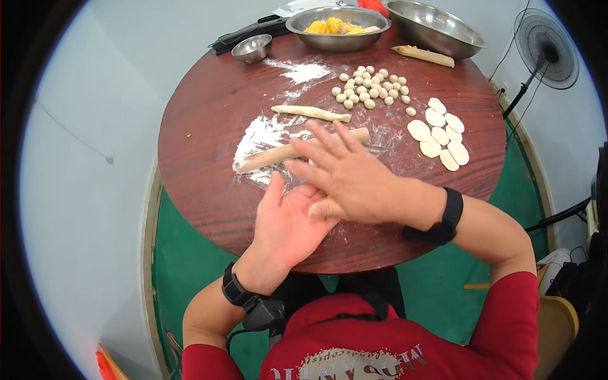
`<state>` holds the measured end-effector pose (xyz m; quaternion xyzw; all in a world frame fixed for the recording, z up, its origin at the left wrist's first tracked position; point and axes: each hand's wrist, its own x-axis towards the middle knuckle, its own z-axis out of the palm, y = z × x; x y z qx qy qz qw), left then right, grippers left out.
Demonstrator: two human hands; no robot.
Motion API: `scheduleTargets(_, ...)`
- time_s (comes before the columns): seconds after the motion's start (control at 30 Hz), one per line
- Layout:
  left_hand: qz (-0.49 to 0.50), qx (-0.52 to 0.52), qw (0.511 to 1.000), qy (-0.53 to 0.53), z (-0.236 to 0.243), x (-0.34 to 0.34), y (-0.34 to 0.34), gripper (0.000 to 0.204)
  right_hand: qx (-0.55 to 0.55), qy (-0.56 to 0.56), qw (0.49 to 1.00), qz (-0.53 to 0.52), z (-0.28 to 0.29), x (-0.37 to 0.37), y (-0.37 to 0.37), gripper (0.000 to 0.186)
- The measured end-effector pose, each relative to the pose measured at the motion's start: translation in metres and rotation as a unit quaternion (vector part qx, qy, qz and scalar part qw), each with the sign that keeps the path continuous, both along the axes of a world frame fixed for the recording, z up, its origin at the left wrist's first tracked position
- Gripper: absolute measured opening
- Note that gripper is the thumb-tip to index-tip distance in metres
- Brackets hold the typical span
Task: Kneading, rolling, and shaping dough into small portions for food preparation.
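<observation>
My left hand (pixel 282 229) is palm up over the near half of the round table, thumb apart, its fingertips partly hidden. My right hand (pixel 347 178) is palm down over it with fingers spread, thumb at the left fingers; anything between them is hidden. Beyond them a wooden rolling pin (pixel 259 160) lies in scattered flour (pixel 255 139). A dough rope (pixel 310 113) lies farther back. Several small dough balls (pixel 370 87) sit at the back right, and several flat dough rounds (pixel 438 136) lie at the right.
The table (pixel 193 126) holds a small steel bowl (pixel 251 49), a basin with yellow food (pixel 335 40), another steel basin (pixel 437 35), a pale corncob-like piece (pixel 423 56) and a black object (pixel 234 38) along the back. A fan (pixel 546 52) stands right; white walls (pixel 82 164) are close around.
</observation>
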<state>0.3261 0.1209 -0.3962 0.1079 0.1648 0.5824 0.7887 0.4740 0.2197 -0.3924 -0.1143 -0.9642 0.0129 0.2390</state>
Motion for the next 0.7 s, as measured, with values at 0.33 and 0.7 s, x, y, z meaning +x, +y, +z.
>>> scheduleTargets(0.33,-0.030,0.074,0.996,-0.039,-0.004,0.016,-0.004,0.064,-0.055,0.048,0.997,-0.023,0.009,-0.040,-0.023,0.079)
scheduleTargets(0.7,0.005,-0.021,0.999,0.042,-0.014,0.019,-0.001,0.062,-0.064,-0.024,0.997,-0.044,0.006,-0.031,-0.021,0.072)
